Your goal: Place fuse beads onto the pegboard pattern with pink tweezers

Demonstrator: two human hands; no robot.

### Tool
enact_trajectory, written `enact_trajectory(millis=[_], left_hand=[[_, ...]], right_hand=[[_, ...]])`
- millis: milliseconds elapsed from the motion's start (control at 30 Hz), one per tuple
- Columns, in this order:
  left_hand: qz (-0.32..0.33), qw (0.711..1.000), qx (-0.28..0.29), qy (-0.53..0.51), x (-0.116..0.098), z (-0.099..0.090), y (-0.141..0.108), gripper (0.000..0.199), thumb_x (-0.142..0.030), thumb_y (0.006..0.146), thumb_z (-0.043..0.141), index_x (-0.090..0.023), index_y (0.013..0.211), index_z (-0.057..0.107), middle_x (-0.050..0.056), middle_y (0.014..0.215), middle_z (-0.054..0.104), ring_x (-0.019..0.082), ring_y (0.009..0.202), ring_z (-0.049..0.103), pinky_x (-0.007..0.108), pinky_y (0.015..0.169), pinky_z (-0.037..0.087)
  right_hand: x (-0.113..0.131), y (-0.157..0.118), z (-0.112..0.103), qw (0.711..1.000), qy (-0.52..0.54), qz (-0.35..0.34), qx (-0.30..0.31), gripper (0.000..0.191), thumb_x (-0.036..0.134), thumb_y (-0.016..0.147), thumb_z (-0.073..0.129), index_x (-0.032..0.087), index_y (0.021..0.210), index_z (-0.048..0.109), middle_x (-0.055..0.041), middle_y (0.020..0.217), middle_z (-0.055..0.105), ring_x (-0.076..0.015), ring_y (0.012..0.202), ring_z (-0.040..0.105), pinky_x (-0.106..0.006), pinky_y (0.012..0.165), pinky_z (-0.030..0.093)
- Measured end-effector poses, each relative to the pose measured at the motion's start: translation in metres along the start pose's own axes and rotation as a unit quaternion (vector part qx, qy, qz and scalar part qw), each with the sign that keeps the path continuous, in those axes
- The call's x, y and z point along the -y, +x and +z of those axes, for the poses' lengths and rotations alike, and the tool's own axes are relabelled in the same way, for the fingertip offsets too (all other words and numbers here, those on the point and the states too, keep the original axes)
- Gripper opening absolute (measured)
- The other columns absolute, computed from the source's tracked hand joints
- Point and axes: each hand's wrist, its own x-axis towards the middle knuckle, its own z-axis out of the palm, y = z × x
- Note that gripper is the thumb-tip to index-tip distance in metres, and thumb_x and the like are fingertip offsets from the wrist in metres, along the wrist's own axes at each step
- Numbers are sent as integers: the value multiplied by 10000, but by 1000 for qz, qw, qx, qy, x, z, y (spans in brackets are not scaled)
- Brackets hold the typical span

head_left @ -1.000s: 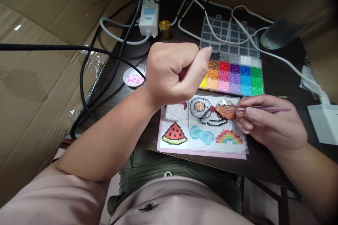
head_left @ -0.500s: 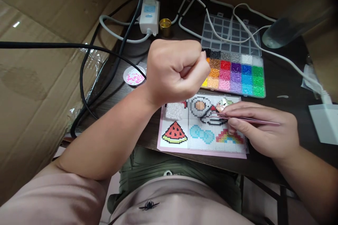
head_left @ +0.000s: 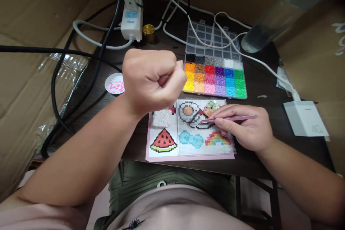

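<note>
My left hand [head_left: 153, 79] is a closed fist held up above the table; whether anything is inside it is hidden. Pink tweezers [head_left: 237, 118] are pinched in my right hand [head_left: 245, 125], their tips over the clear pegboard [head_left: 194, 151]. Through the board show an egg picture, a blue bow [head_left: 191, 139] and a rainbow [head_left: 217, 138]. To its left, a watermelon picture [head_left: 164, 141] is on the sheet, with a small box of white beads [head_left: 161, 118] above it.
Behind the board lies a bead case [head_left: 215, 75] with coloured compartments and its lid open. A white dish of beads [head_left: 114, 83], a gold cup [head_left: 148, 33], a power strip [head_left: 131, 18], a charger [head_left: 304, 118] and several cables surround it.
The view has shifted, so the table things appear farther left. My right hand has turned slightly, and the tweezers' tips now show more clearly over the board. My left fist keeps its shape.
</note>
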Motion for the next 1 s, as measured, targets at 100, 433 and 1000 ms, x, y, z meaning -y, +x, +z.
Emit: enact_trajectory(millis=[100, 433, 1000], left_hand=[[30, 998, -3, -51, -3, 0, 7, 608, -166, 1033, 736, -242, 765, 195, -85, 591, 123, 66, 486, 100, 338, 443, 131], [25, 999, 7, -30, -8, 0, 9, 588, 113, 828, 652, -240, 770, 186, -79, 642, 130, 55, 509, 100, 361, 453, 122], [58, 993, -15, -104, -2, 7, 11, 484, -19, 928, 588, -233, 786, 178, -79, 614, 163, 25, 485, 32, 300, 467, 126]], right_hand=[[0, 2, -1, 1000, 0, -16, 27, 52, 322, 1036, 1055, 312, 990, 1032, -76, 966, 989, -292, 883, 978, -384, 851, 838], [-2, 1, -1, 999, -16, -20, 21, 25, 313, 1025, 1060, 322, 1011, 1041, -66, 989, 997, -291, 910, 996, -367, 887, 850], [-10, -7, 2, 997, -43, -65, -8, 130, 209, 1056, 1008, 334, 1035, 1034, -35, 1003, 998, -252, 877, 984, -307, 861, 836]])
